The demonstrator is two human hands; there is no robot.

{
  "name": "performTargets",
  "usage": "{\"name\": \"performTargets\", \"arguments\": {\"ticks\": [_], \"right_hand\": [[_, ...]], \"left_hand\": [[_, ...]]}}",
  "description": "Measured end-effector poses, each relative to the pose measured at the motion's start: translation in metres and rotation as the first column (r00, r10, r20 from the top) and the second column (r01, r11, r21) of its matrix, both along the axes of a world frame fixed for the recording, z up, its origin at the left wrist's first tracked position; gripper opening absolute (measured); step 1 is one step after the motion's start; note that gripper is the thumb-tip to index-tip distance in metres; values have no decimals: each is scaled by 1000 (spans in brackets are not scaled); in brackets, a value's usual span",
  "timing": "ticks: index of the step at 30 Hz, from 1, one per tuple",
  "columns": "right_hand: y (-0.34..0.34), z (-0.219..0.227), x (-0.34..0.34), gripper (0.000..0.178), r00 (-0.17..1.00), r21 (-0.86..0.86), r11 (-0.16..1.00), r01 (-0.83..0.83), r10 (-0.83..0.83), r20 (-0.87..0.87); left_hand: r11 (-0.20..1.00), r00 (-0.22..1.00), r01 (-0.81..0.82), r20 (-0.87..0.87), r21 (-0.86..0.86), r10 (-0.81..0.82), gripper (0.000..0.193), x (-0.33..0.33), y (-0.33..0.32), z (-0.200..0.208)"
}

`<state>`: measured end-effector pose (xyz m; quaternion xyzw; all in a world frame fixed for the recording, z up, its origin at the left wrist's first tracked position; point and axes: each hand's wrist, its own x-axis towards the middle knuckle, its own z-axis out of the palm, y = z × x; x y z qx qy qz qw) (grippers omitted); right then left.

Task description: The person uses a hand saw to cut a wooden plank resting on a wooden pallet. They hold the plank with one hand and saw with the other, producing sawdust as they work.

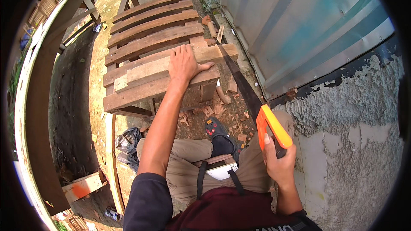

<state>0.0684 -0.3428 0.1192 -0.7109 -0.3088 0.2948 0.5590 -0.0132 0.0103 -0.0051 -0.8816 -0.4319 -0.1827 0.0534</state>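
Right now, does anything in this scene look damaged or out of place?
Yes: below the metal panel, the wall looks damaged, its surface ragged and patchy. Wood scraps litter the ground near the dark shoe, looking untidy.

The saw (249,92) has a metal blade (234,69) and a smooth, glossy plastic handle (279,128). The plank (147,69) and slatted desk (156,48) are matt, rough-grained wood. The panel (299,25) is shiny ribbed metal; the wall's (355,92) surface looks coarse and flaking.
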Motion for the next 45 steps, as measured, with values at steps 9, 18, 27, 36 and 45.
{"name": "performTargets", "arguments": {"ticks": [9, 18, 27, 36, 45], "right_hand": [[155, -34, 60, 34, 916, -19, 998, -55, 58, 396], [28, 3, 13, 21, 996, 7, 999, -32, 31, 80], [148, -83, 59, 36, 969, 263, 962, -78, 11, 247], [-12, -151, 8, 19, 984, 461, 885, -71, -13, 178], [-36, -174, -12, 70, 998, 570, 821, 8, -46, 52]], "left_hand": [[999, 999, 30, 20, -25, -30, 100, 15, 3, 5], [999, 999, -25, -36, -46, 23, 95, -3, -2, 4], [999, 1000, -22, -4, -35, 22, 93, 10, -6, 7], [986, 988, 68, -127, -153, -88, 105, 2, 3, 13], [984, 981, 157, -127, 83, -145, 89, 4, 5, 9]]}}
